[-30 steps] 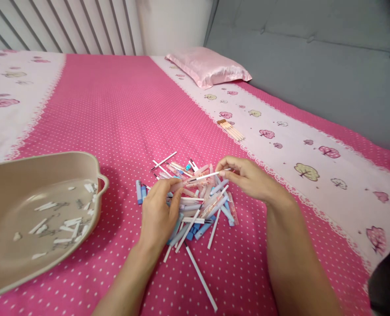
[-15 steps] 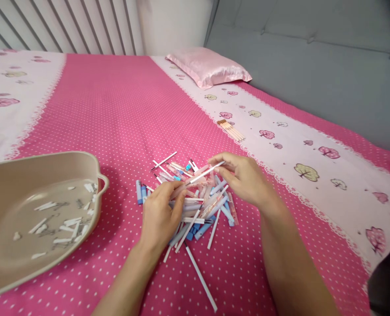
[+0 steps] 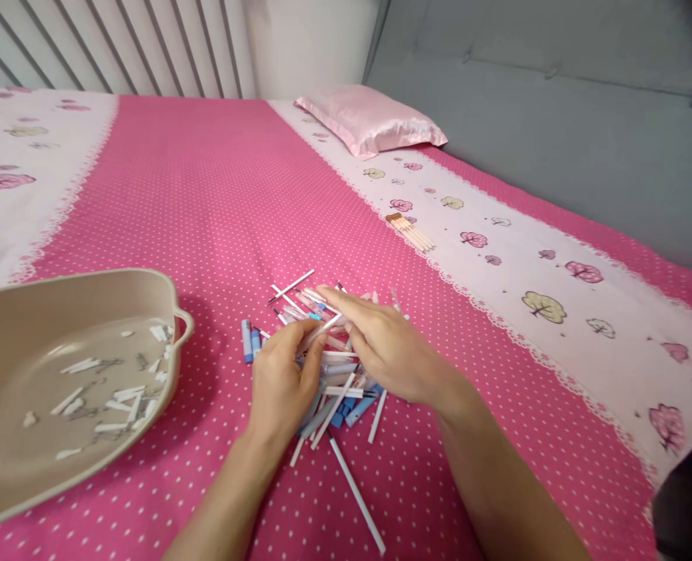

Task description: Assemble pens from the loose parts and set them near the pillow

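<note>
A heap of small pen parts (image 3: 328,405), white refill sticks with pink and blue caps and barrels, lies on the pink dotted bedsheet (image 3: 217,202). My left hand (image 3: 281,378) rests on the heap's left side, fingers pinched round a pink barrel at its tip. My right hand (image 3: 381,347) lies over the middle of the heap, close against the left hand, and pinches a thin white stick (image 3: 323,329) whose end meets the barrel in my left fingers.
A beige tray (image 3: 174,312) with several white scraps in it sits at the left. A small bundle of pale sticks (image 3: 410,231) lies on the flowered border further back. A pink pillow (image 3: 369,117) and a grey headboard are behind.
My right hand has moved left and down across the heap, bringing the white stick to the barrel in my left hand. The left hand has stayed in place.
</note>
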`<control>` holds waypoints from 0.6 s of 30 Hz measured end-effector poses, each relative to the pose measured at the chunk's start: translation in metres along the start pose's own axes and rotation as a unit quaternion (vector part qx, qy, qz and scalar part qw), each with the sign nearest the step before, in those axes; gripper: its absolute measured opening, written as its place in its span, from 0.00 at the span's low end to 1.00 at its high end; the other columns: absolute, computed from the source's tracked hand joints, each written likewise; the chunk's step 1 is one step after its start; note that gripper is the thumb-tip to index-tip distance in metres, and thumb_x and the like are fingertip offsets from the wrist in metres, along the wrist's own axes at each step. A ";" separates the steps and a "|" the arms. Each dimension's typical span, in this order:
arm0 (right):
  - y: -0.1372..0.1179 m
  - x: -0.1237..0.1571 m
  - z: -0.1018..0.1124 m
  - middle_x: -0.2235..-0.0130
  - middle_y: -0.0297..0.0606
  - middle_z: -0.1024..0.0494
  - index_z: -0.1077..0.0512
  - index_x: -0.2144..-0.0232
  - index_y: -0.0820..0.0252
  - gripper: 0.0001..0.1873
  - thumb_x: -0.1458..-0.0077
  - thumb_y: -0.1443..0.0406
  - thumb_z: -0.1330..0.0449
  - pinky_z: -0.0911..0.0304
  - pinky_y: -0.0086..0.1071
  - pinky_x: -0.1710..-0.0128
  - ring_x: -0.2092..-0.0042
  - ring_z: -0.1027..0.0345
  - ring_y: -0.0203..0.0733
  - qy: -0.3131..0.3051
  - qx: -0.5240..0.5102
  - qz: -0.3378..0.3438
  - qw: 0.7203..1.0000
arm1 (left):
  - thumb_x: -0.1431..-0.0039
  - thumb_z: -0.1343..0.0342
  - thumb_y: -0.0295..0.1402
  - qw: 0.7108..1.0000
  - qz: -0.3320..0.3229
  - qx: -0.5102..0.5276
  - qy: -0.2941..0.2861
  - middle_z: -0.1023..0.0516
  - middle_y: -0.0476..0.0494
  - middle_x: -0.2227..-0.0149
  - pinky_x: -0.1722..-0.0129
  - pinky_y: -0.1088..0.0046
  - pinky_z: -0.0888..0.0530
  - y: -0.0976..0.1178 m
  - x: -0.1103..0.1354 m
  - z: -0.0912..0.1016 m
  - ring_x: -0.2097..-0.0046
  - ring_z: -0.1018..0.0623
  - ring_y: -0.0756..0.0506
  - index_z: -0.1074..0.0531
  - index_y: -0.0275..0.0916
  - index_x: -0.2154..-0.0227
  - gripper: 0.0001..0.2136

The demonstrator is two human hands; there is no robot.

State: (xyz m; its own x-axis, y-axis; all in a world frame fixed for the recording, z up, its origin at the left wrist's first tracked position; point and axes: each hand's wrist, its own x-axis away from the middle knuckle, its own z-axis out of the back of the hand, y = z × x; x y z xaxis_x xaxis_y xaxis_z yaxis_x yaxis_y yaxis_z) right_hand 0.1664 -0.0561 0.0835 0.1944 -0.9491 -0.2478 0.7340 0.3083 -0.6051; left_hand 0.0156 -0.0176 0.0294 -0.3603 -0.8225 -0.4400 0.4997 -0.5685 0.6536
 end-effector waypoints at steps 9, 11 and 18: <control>0.021 -0.002 0.007 0.38 0.42 0.39 0.44 0.39 0.59 0.30 0.44 0.75 0.55 0.46 0.45 0.39 0.38 0.44 0.43 0.124 0.006 -0.074 0.990 | 0.39 0.51 0.38 0.994 0.097 0.040 0.034 0.22 0.47 0.67 0.64 0.72 0.30 0.003 0.000 0.004 0.66 0.24 0.47 0.29 0.38 0.61 0.10; 0.029 -0.003 0.005 0.41 0.45 0.34 0.39 0.42 0.63 0.27 0.44 0.75 0.53 0.45 0.46 0.40 0.40 0.41 0.45 0.131 0.050 -0.127 0.982 | 0.38 0.52 0.39 0.989 0.126 0.059 0.040 0.23 0.47 0.68 0.63 0.70 0.30 0.002 0.001 0.004 0.66 0.24 0.47 0.30 0.38 0.61 0.12; 0.044 0.001 0.005 0.54 0.44 0.22 0.28 0.53 0.63 0.21 0.47 0.76 0.50 0.35 0.38 0.49 0.52 0.28 0.44 0.081 0.054 -0.251 0.963 | 0.38 0.53 0.42 0.973 0.179 0.125 0.073 0.25 0.46 0.69 0.69 0.73 0.32 0.000 0.002 0.002 0.69 0.26 0.48 0.31 0.38 0.59 0.14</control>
State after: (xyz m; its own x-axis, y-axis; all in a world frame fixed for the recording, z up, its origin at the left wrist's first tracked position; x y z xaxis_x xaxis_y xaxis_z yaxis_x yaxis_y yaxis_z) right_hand 0.2023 -0.0434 0.0607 -0.2994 -0.9519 -0.0649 0.7745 -0.2027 -0.5992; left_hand 0.0130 -0.0190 0.0299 -0.0729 -0.9709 -0.2282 0.3590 -0.2390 0.9022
